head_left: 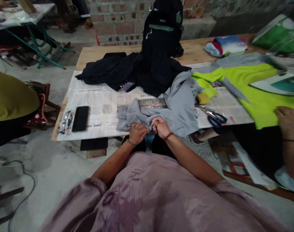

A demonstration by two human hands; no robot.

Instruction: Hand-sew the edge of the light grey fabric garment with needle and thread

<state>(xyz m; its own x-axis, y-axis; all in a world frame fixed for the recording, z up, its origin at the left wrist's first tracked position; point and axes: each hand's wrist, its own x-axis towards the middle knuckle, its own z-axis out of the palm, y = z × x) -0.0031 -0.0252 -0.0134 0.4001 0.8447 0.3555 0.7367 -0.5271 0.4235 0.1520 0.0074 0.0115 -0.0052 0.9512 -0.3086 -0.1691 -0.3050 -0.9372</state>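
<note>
A grey garment lies bunched along the near edge of the newspaper-covered table. My left hand, with a beaded bracelet at the wrist, pinches its near edge. Close beside it on the right, my right hand is closed on the same cloth, fingertips together. Whether a needle or thread is between the fingers is too small to make out. Behind the grey cloth a dark garment is spread out. Scissors with dark blue handles rest right of the grey garment.
A phone and glasses lie at the table's left corner. A black backpack stands at the back. On the right, another person's hand rests by a yellow-green garment with an iron on it. Another person sits at left.
</note>
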